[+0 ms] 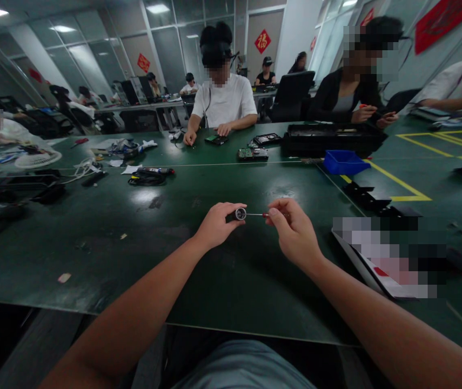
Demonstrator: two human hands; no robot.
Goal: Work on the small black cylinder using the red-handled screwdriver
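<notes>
- Black cylindrical part [240, 214], one: short, silver-rimmed round end towards the viewer; held above the near-middle bench, between the hands.
- Left hand [216, 227]: thumb and fingers curled partway closed, gripping the cylindrical part from its left.
- Slim screwdriver [256, 215], one: red at the handle's front end, lying level, shaft pointing left; tip at the right edge of the silver rim. Whether it is seated in a screw cannot be told.
- Right hand [295, 233]: fingers closed about the screwdriver's handle.
- Progress, as judged: tool work on the part under way; body apparently whole. Fastenings finished or outstanding: too small to count.
- Bench [198, 281]: green-topped; coiled black cable [149, 177] far left of the hands, blue plastic bin [346, 162] far right.
</notes>
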